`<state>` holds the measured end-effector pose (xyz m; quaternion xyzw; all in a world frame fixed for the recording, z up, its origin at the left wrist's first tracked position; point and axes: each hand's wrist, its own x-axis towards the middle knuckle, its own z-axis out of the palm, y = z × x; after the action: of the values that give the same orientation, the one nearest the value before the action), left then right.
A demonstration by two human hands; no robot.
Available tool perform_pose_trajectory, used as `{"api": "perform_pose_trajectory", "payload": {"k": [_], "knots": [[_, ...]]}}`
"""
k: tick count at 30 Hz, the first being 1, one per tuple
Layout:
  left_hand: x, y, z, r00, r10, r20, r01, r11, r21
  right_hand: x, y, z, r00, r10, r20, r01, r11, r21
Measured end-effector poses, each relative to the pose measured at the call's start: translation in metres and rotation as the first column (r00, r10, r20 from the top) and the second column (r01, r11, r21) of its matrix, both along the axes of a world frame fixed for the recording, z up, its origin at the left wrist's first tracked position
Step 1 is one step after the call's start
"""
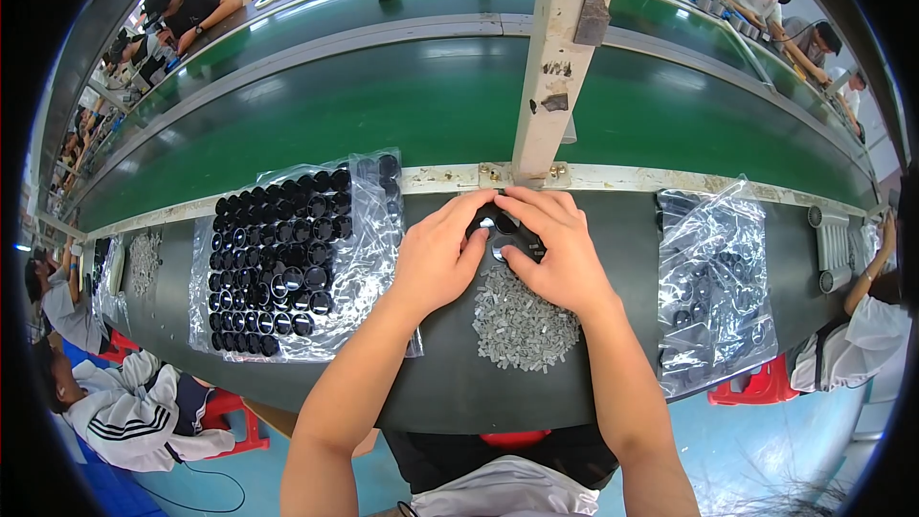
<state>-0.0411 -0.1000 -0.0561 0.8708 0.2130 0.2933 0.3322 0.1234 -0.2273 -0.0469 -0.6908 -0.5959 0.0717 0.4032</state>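
My left hand (438, 254) and my right hand (555, 251) meet at the table's far edge, fingers bent and cupped around a few shiny black round caps (506, 222). The left thumb and fingers close about the caps on their side. The right thumb presses near the face of one cap. Fingers partly hide the caps, so their exact number does not show. Just below the hands lies a heap of small grey plastic pieces (525, 330). To the left, rows of black round caps (278, 230) lie on a clear plastic bag (364, 278).
Another clear bag (718, 297) with black caps lies at right, beside stacked grey cylinders (833, 249). A pale upright post (555, 67) rises behind my hands, before a green conveyor belt (412, 105). Co-workers sit around the line; red stools (756, 383) stand below.
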Motion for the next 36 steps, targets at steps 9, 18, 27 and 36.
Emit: {"api": "perform_pose_trajectory", "payload": {"k": [9, 18, 27, 36], "knots": [[-0.001, 0.002, -0.002, 1.0, 0.0, -0.025, -0.001, 1.0, -0.03, 0.0, 0.004, -0.014, 0.997, -0.067, 0.047, 0.065, 0.998, 0.024], [0.0, 0.003, -0.004, 0.999, -0.032, -0.002, 0.031, 0.997, -0.072, 0.001, 0.007, -0.016, 0.992, -0.116, 0.046, 0.113, 0.991, 0.075], [0.001, 0.003, -0.003, 0.995, 0.042, 0.088, -0.035, 0.996, -0.078, 0.01, 0.006, -0.008, 0.986, -0.166, -0.019, 0.166, 0.968, 0.189], [0.001, 0.003, -0.003, 0.996, 0.056, 0.064, -0.05, 0.995, -0.083, 0.003, 0.003, -0.012, 0.995, -0.1, -0.012, 0.1, 0.993, 0.063]]}}
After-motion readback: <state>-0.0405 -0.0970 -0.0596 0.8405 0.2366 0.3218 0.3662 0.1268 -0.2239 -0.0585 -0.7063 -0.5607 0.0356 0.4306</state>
